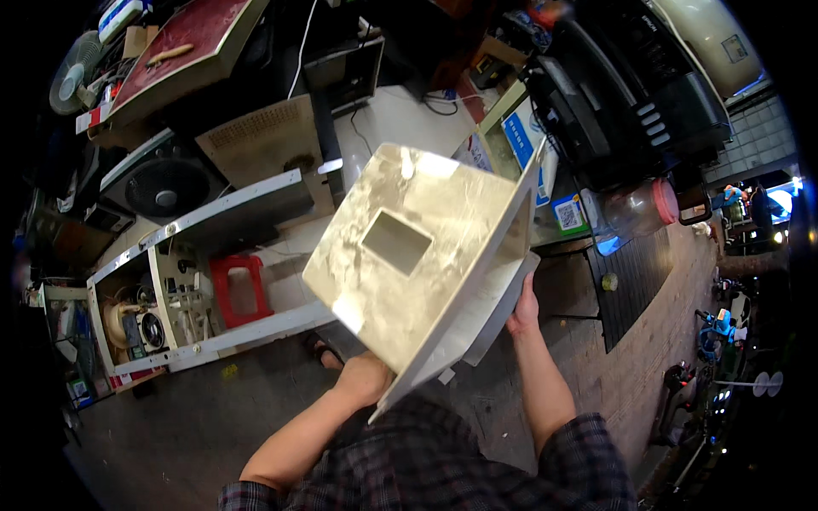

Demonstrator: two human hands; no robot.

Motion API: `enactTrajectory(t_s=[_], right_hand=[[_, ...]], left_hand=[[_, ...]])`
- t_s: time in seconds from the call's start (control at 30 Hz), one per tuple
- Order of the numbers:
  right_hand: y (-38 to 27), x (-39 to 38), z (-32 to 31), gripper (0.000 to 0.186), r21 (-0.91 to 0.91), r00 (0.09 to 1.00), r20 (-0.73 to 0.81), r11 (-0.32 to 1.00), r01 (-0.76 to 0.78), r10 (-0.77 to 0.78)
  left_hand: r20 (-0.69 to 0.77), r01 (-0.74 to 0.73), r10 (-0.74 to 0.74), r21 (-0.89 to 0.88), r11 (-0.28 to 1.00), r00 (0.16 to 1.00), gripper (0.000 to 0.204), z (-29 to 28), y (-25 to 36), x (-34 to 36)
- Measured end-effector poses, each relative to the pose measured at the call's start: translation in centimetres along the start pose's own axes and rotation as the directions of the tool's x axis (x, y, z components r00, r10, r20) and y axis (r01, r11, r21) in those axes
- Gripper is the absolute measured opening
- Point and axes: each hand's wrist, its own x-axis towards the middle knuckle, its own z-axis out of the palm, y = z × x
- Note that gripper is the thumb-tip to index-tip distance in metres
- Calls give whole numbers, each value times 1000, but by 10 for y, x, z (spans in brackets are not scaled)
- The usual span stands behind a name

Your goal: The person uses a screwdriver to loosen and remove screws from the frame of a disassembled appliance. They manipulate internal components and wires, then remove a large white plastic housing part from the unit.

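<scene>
A large off-white box-like housing (349,255), smudged and with a rectangular cutout in its broad face, hangs tilted in front of my body. A flat flange runs along its right side, and a greyish inner wall shows beyond that. My left hand (365,381) is closed at the housing's lower corner; the fingertips are hidden behind it. On the opposite side my right hand (526,308) grips the right edge, with its thumb along the outside and the other fingers out of sight.
At left stands a metal-framed glass case (230,341) with parts inside, near a red plastic stool (240,289). A fan-like speaker (166,189) sits behind it. To the right are a black printer (613,94) and a clear jar (635,209) with a pink lid. A sandalled foot (325,353) shows below.
</scene>
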Motion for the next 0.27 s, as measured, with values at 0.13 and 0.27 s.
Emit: enactTrajectory(t_s=[0.13, 0.27], right_hand=[[4, -2, -6, 68, 16, 999, -52, 1000, -17, 17], [2, -16, 7, 75, 107, 974, 133, 974, -199, 184]], left_hand=[[256, 125, -201, 285, 950, 945, 24, -2, 2, -16], [79, 596, -652, 334, 730, 754, 36, -8, -40, -66]])
